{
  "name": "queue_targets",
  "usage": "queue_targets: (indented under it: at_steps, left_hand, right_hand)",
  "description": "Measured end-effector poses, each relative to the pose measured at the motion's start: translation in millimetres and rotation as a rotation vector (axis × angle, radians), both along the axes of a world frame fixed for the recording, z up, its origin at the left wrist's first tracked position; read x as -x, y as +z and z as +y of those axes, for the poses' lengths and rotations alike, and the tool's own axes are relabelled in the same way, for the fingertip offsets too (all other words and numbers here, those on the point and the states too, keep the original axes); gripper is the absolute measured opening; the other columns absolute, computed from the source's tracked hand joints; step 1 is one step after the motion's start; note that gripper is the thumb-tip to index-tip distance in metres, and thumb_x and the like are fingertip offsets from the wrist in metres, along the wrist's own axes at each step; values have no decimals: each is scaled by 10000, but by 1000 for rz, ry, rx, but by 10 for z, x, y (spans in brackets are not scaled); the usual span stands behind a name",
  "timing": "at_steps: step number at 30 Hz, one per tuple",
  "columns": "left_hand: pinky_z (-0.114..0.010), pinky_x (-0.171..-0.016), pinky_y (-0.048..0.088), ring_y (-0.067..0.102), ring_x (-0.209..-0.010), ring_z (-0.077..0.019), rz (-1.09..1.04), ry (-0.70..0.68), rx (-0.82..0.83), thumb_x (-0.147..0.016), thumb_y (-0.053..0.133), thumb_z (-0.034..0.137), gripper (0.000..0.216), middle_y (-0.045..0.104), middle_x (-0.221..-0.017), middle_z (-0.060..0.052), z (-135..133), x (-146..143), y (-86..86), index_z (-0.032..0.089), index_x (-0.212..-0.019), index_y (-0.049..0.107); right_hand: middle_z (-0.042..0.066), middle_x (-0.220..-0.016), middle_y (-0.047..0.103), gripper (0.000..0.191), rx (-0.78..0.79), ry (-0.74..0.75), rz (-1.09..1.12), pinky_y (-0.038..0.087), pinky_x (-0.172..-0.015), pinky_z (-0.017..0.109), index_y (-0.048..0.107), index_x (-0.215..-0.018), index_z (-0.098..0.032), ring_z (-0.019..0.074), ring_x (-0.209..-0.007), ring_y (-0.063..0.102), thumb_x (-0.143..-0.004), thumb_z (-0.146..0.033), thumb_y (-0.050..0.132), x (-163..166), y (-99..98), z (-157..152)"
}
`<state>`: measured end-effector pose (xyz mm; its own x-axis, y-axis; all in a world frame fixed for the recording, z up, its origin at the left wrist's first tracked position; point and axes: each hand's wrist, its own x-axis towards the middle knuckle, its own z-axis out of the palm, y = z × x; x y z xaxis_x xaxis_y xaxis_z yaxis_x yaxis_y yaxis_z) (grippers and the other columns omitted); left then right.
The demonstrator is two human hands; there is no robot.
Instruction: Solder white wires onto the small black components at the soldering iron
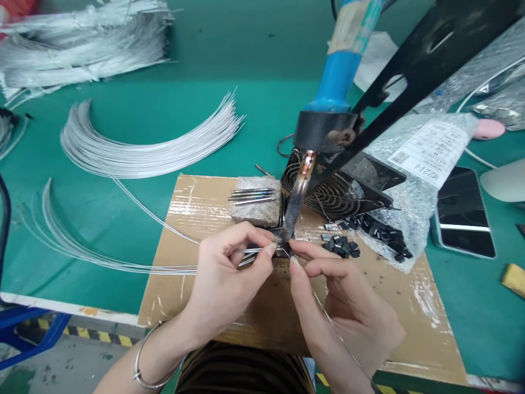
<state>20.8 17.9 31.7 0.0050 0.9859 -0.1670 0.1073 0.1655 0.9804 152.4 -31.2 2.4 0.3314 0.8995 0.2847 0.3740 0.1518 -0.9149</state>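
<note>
My left hand (232,273) pinches thin white wires (174,270) between thumb and fingers, their tails running out to the left. In my right hand (346,298), thumb and forefinger are closed on a thin solder wire (326,312) that trails back across the palm. Both sets of fingertips meet just below the tip of a blue-handled soldering iron (336,82), clamped pointing down in a black metal bracket (410,76). A small dark piece lies at the tip; fingers partly hide it, and I cannot tell whether the wires touch it.
Brown cardboard (197,208) covers the green table (262,109). Behind my hands are a block with metal rods (254,200) and a black fan (340,191). Small black connectors (342,246), a phone (463,213) and bubble wrap (422,142) lie right; a white wire bundle (151,156) lies left.
</note>
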Motion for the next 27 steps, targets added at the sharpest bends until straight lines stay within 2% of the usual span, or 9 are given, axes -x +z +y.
queue_targets:
  at_steps: [7, 12, 20, 27]
  left_hand:
    - [-225, -655, 536, 705, -711, -144, 15, 2, -5, -809, 708, 94, 128, 796, -791, -36, -21, 14, -26, 178, -713, 710]
    - [-236, -645, 538, 720, -719, -156, 28, 3, -4, -809, 706, 104, 125, 799, -790, -38, -24, 9, -27, 186, -715, 709]
    - [-232, -655, 533, 705, -713, -148, 27, -1, -6, -805, 705, 92, 141, 790, -780, -34, -11, 16, -23, 184, -697, 700]
    - [-229, -583, 487, 676, -661, -139, 47, -8, -1, -809, 695, 96, 138, 781, -772, -31, -8, 7, -20, 183, -702, 697]
  right_hand:
    - [98, -1041, 847, 118, -8, -10, -19, 693, -892, 394, 689, -844, -229, 262, -969, 831, -923, -188, 767, 9, -13, 2]
    - [72, -1049, 846, 148, -26, 13, -10, 680, -906, 350, 688, -852, -228, 233, -963, 833, -900, -113, 767, -9, -18, -13]
    - [96, -1019, 848, 135, -12, 1, -14, 696, -878, 371, 673, -833, -232, 247, -938, 834, -930, -183, 753, 7, 5, 16]
    - [86, -1025, 849, 126, -12, -11, -23, 692, -882, 369, 685, -844, -230, 242, -942, 833, -921, -166, 761, 11, -15, 12]
